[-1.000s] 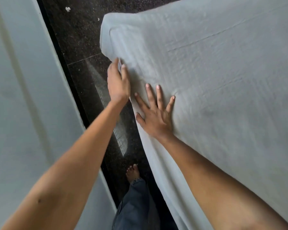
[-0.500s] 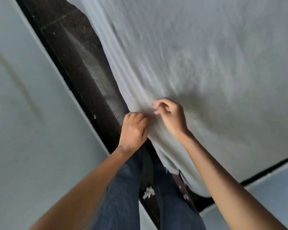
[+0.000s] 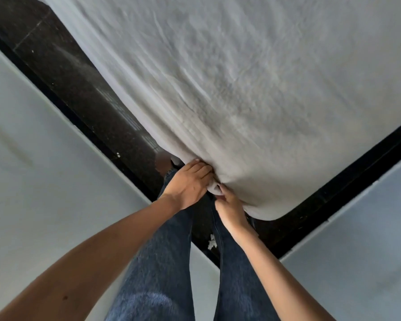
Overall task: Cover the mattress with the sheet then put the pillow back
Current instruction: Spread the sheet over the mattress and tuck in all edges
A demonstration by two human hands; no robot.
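Dark speckled floor [image 3: 79, 89] runs between a pale left wall [image 3: 33, 181] and right wall [image 3: 357, 262]; a white scrap [image 3: 211, 241] lies on it.

A bedroom in a home is indicated; a bed draped with a pale sheet [image 3: 252, 89] is seen standing close to plain light walls [image 3: 33, 170]; a dark speckled stone floor [image 3: 79, 84] is shown between them.

Sheet [image 3: 252, 89]: matt wrinkled cloth; floor [image 3: 83, 89]: glossy speckled stone; jeans [image 3: 162, 262]: denim.
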